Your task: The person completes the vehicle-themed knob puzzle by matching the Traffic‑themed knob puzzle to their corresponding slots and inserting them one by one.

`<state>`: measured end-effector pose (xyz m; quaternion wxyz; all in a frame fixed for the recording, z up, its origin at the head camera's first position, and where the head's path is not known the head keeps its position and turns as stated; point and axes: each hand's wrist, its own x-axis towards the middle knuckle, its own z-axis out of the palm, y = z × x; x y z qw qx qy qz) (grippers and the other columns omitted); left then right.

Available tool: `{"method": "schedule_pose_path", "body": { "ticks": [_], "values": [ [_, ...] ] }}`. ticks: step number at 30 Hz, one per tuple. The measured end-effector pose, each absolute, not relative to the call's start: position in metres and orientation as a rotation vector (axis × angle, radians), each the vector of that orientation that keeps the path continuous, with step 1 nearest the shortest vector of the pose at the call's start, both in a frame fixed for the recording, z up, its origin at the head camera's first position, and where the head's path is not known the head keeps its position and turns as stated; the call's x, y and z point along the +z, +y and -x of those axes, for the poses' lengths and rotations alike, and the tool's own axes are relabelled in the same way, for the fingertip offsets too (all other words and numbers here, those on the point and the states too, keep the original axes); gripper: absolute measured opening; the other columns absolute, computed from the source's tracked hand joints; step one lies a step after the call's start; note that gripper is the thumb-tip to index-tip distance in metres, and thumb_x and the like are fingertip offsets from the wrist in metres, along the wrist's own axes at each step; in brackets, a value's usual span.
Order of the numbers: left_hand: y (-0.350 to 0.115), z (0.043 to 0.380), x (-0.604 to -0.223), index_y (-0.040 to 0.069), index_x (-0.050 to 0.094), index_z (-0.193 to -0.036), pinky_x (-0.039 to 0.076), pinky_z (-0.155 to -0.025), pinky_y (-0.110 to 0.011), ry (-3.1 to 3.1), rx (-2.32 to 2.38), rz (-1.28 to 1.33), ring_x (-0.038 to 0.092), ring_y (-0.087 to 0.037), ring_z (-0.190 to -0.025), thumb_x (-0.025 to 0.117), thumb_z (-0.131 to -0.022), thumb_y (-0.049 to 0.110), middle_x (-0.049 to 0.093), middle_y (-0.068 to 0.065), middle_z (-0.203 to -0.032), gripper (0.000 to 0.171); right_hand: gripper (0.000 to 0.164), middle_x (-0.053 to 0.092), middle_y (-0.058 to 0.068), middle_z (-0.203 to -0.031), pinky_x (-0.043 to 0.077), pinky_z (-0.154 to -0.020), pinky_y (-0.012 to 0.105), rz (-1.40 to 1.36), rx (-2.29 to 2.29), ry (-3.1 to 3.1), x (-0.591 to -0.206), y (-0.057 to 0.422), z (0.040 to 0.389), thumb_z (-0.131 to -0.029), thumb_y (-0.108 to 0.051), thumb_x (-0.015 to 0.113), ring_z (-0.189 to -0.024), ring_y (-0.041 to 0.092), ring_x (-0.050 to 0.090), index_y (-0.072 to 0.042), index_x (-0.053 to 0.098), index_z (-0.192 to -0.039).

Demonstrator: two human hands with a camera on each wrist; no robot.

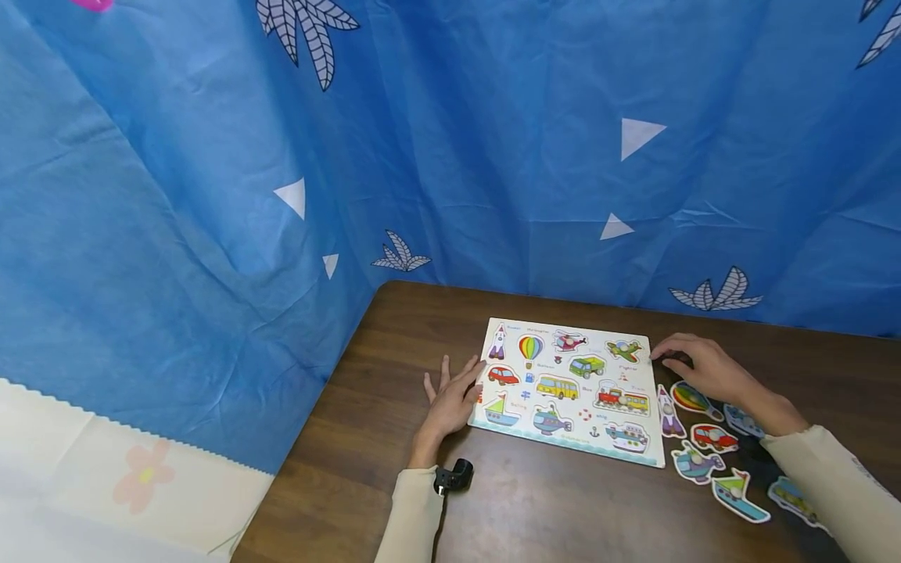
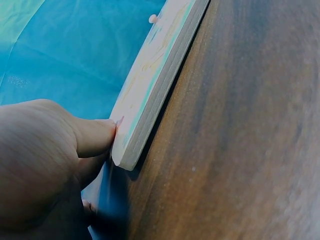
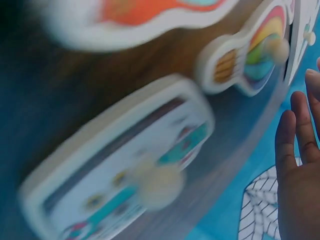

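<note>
A white puzzle board (image 1: pixel 591 450) with pictures of vehicles lies flat on the table. My left hand (image 1: pixel 450 403) is at its left edge, fingers spread, and in the left wrist view the thumb (image 2: pixel 95 136) touches the board's edge near a corner. My right hand (image 1: pixel 704 369) is by the board's upper right corner, with nothing seen in its fingers. Beside it lie loose knobbed pieces: a rocket (image 1: pixel 670 412), a hot-air balloon (image 1: pixel 693 399), a red car (image 1: pixel 713 438), a submarine (image 1: pixel 695 463) and a sailboat (image 1: pixel 737 496). My right forearm partly hides others.
A piece with yellow on it (image 1: pixel 794 500) lies near the right sleeve. In the right wrist view a blurred white piece with a teal band (image 3: pixel 125 165) shows its knob. A blue patterned curtain (image 1: pixel 493 156) hangs behind the brown table (image 1: pixel 338 438).
</note>
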<state>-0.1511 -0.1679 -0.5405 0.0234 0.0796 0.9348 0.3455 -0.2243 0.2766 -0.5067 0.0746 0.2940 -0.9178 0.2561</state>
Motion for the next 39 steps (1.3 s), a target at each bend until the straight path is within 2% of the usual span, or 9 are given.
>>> {"method": "schedule_pose_path", "body": {
  "ticks": [7,18,23,28,35,36,38,39],
  "values": [
    [-0.168,0.151,-0.541,0.023,0.046,-0.152,-0.015,-0.109,-0.074,2.890,1.071,-0.247,-0.003,-0.044,-0.154,0.050,-0.105,0.025,0.036,0.001,-0.161,0.047,0.033,0.071,-0.002,-0.099,0.049,-0.073,0.020,-0.835,0.687,-2.719,-0.511,0.298,0.213,-0.078,0.009,0.078,-0.090,0.006,0.060,-0.017,0.074,-0.098],
    [-0.168,0.151,-0.537,0.022,0.047,-0.151,-0.014,-0.110,-0.074,2.896,1.097,-0.250,-0.003,-0.044,-0.154,0.051,-0.104,0.022,0.038,0.000,-0.160,0.047,0.039,0.070,0.000,-0.094,0.043,-0.070,0.010,-0.787,0.635,-2.663,-0.511,0.327,0.195,-0.071,0.015,0.079,-0.088,-0.010,0.053,-0.017,0.074,-0.094],
    [-0.168,0.149,-0.538,0.021,0.048,-0.151,-0.013,-0.108,-0.075,2.898,1.095,-0.265,-0.001,-0.046,-0.153,0.052,-0.104,0.021,0.040,-0.002,-0.159,0.047,0.039,0.069,0.000,-0.095,0.040,-0.069,0.009,-0.694,0.643,-2.724,-0.516,0.345,0.183,-0.072,0.013,0.078,-0.095,-0.026,0.038,-0.019,0.074,-0.095],
    [-0.168,0.148,-0.538,0.019,0.048,-0.150,-0.012,-0.108,-0.076,2.907,1.113,-0.282,0.000,-0.048,-0.153,0.051,-0.104,0.020,0.041,-0.004,-0.159,0.047,0.042,0.067,-0.001,-0.096,0.039,-0.068,0.008,-0.643,0.659,-2.713,-0.525,0.360,0.171,-0.071,0.013,0.079,-0.098,-0.030,0.032,-0.020,0.074,-0.095],
    [-0.168,0.147,-0.538,0.019,0.049,-0.150,-0.011,-0.108,-0.076,2.902,1.124,-0.281,0.000,-0.048,-0.153,0.051,-0.104,0.020,0.041,-0.005,-0.159,0.046,0.041,0.063,0.003,-0.098,0.039,-0.061,0.013,-0.565,0.611,-2.724,-0.534,0.383,0.151,-0.070,0.012,0.080,-0.092,-0.030,0.031,-0.018,0.072,-0.097],
    [-0.168,0.147,-0.538,0.019,0.049,-0.150,-0.011,-0.108,-0.076,2.901,1.126,-0.282,0.000,-0.048,-0.153,0.051,-0.104,0.020,0.041,-0.005,-0.158,0.046,0.041,0.062,-0.002,-0.099,0.038,-0.061,0.014,-0.556,0.599,-2.725,-0.534,0.387,0.149,-0.070,0.012,0.080,-0.093,-0.030,0.030,-0.018,0.072,-0.097],
    [-0.168,0.147,-0.538,0.019,0.048,-0.151,-0.012,-0.108,-0.076,2.898,1.123,-0.280,0.000,-0.048,-0.153,0.050,-0.104,0.020,0.041,-0.004,-0.159,0.046,0.039,0.057,-0.018,-0.102,0.044,-0.067,0.025,-0.541,0.599,-2.722,-0.536,0.392,0.144,-0.071,0.011,0.080,-0.097,-0.031,0.026,-0.017,0.071,-0.097],
    [-0.168,0.147,-0.537,0.020,0.048,-0.151,-0.012,-0.109,-0.075,2.898,1.118,-0.279,0.000,-0.047,-0.153,0.050,-0.104,0.021,0.041,-0.004,-0.159,0.046,0.039,0.056,-0.018,-0.102,0.044,-0.069,0.030,-0.533,0.594,-2.719,-0.537,0.395,0.142,-0.070,0.011,0.080,-0.098,-0.031,0.024,-0.017,0.071,-0.096]
  ]
}}
